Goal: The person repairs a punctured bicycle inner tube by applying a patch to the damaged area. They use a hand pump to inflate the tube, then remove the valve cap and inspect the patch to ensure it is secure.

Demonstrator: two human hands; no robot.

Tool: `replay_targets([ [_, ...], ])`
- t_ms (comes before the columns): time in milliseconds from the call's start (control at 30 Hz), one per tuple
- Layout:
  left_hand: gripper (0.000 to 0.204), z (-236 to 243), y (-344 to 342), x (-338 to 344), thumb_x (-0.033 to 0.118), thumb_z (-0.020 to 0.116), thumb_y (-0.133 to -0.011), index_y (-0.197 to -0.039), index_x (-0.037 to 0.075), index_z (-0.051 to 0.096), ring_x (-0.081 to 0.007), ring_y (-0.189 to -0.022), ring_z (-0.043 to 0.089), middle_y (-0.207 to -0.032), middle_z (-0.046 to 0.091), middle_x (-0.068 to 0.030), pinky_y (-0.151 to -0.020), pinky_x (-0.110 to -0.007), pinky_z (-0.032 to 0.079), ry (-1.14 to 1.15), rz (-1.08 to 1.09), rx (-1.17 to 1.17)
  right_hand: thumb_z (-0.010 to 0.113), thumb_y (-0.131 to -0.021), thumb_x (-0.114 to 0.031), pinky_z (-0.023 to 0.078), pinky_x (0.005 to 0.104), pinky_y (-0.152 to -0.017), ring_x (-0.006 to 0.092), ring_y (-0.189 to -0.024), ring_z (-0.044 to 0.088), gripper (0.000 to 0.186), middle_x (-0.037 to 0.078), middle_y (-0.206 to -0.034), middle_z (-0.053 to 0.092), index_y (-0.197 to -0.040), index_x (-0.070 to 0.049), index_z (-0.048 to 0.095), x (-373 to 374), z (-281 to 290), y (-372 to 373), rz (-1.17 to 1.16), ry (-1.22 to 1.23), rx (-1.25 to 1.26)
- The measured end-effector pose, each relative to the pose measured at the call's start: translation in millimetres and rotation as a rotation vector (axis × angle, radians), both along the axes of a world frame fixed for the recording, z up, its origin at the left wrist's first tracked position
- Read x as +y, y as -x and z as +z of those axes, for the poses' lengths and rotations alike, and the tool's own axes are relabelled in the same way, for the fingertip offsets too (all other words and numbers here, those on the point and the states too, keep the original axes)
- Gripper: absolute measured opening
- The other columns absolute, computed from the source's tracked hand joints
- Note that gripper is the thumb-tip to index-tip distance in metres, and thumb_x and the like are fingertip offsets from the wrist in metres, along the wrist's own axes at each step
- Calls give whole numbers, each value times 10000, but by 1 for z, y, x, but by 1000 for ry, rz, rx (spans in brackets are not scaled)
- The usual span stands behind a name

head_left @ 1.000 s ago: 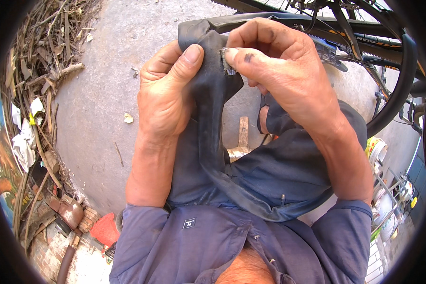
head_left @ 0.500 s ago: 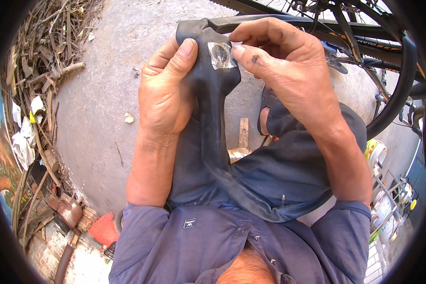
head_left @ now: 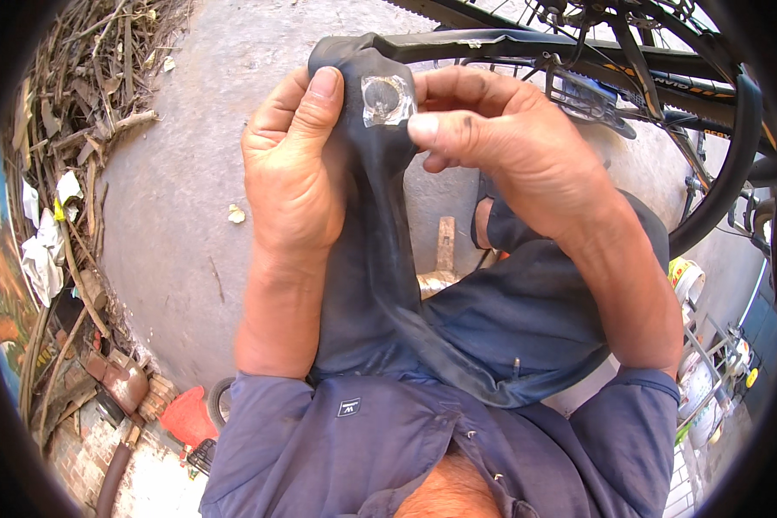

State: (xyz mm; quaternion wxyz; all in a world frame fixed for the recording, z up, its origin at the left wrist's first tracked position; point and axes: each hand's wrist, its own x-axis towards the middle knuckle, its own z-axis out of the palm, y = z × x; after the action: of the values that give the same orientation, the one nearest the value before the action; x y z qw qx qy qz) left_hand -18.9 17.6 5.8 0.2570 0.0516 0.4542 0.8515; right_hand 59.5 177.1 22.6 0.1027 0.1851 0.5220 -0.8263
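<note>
A black bicycle inner tube [head_left: 388,233] runs up from my lap, its upper stretch bunched and held wide between my hands. On the face of that stretch lies a round dark patch [head_left: 386,101] under a square of clear, wrinkled film. My left hand [head_left: 295,168] grips the tube's left side, thumb in front, with the other fingers partly hidden behind it. At the right edge, beside the film, my right hand [head_left: 514,142] pinches the tube between thumb and fingers. A small valve stem [head_left: 517,366] sticks up from the tube over my thigh.
A bicycle [head_left: 634,65] lies at the upper right, close to my right hand. Dry sticks [head_left: 82,95] pile along the left. A wooden-handled tool [head_left: 445,243] is between my legs. A red basin-like thing [head_left: 188,418] sits lower left, and a metal rack [head_left: 708,363] stands at the right.
Both hands and the held stretch of tube have shifted slightly left. My right thumb has moved down from the film's edge, and its fingers now close on the tube's right edge.
</note>
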Motion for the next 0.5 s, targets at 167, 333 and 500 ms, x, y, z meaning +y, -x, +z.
replay_targets([
  [167,164,7,-4,-3,129,573,-922,-961,-19,630,-115,-772,616,-893,669,-87,-713,-238,496,112,104,17,741,-764,-146,457,229,-801,91,-874,578,369,34,-957,642,-1070,25,624,-12,9,0,-11,-116,35],
  [333,147,11,-3,-8,90,612,-894,-989,-22,611,-93,-783,589,-885,648,-67,-702,-213,472,307,181,150,707,-789,-118,465,218,-779,83,-856,583,277,34,-916,651,-1023,19,649,-21,3,2,-90,-63,53],
  [500,272,16,-1,-9,36,691,-818,-1064,1,581,-97,-781,559,-892,596,-37,-704,-205,456,659,417,638,676,-814,-110,468,206,-748,68,-839,584,246,34,-908,660,-1022,20,658,-24,3,5,-112,-69,85],
])
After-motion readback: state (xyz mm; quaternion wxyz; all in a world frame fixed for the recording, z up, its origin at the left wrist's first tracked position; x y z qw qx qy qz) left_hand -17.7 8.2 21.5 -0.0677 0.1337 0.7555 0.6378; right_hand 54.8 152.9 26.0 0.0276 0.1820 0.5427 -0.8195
